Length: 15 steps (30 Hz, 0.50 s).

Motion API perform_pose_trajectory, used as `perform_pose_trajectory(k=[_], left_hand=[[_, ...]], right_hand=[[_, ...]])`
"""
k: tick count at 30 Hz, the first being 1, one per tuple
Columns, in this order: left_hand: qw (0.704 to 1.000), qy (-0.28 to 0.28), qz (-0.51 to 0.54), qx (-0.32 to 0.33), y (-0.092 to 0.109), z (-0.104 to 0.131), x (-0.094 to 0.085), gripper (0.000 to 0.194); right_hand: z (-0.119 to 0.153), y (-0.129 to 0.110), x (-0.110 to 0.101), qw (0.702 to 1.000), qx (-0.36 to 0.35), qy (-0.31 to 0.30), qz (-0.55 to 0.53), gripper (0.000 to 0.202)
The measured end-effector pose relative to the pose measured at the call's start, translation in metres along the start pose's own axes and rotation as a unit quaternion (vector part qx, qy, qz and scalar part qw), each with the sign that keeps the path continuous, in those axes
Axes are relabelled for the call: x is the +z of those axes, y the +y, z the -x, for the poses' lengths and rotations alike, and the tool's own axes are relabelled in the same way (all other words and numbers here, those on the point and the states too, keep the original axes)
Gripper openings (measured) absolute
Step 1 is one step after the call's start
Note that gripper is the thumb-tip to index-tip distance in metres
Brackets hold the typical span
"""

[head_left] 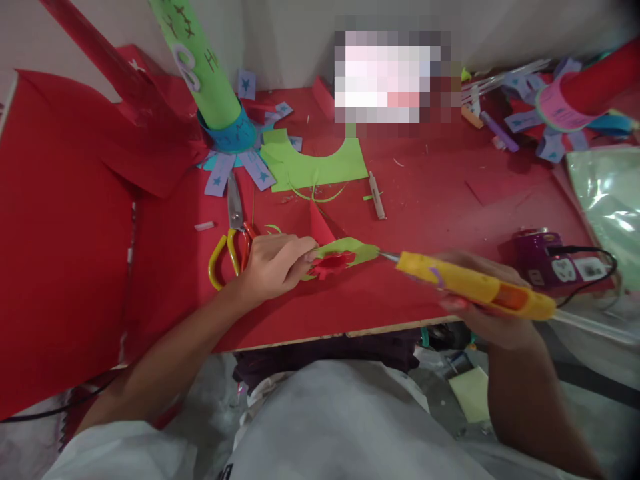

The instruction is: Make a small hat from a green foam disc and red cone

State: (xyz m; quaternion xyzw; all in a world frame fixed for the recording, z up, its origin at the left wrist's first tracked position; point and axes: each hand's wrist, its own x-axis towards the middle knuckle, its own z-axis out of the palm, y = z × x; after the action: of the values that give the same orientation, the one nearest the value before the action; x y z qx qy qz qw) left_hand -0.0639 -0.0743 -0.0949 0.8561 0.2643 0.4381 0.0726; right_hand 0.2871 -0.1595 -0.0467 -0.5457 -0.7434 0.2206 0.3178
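Observation:
Near the front of the red table, my left hand (277,265) pinches the left end of a green paper piece (366,251), with a ragged red paper part (333,263) at its middle. A red paper cone (319,223) rises just behind it. My right hand (493,313) is wrapped round a yellow glue gun (465,283) that has a clear glue stick in its rear end. The gun's metal nozzle points left and is at the right end of the green paper; whether it touches is unclear.
Yellow-handled scissors (234,223) lie left of the cone. Behind are a cut green sheet (320,172), a marker (377,195) and a green tube (210,80). A purple device (543,257) with a cable stands right; a large red panel (65,233) stands left.

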Motion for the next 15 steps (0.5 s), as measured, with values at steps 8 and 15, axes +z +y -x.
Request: perform_pose_trajectory(k=[8, 15], left_hand=[[1.000, -0.010, -0.009, -0.003, 0.001, 0.001, 0.000, 0.006], [1.000, 0.007, 0.008, 0.002, 0.002, -0.002, 0.000, 0.004]], right_hand=[[-0.030, -0.027, 0.034, 0.988, -0.125, -0.069, -0.061, 0.024], [-0.032, -0.028, 0.035, 0.980, -0.171, -0.104, 0.006, 0.010]])
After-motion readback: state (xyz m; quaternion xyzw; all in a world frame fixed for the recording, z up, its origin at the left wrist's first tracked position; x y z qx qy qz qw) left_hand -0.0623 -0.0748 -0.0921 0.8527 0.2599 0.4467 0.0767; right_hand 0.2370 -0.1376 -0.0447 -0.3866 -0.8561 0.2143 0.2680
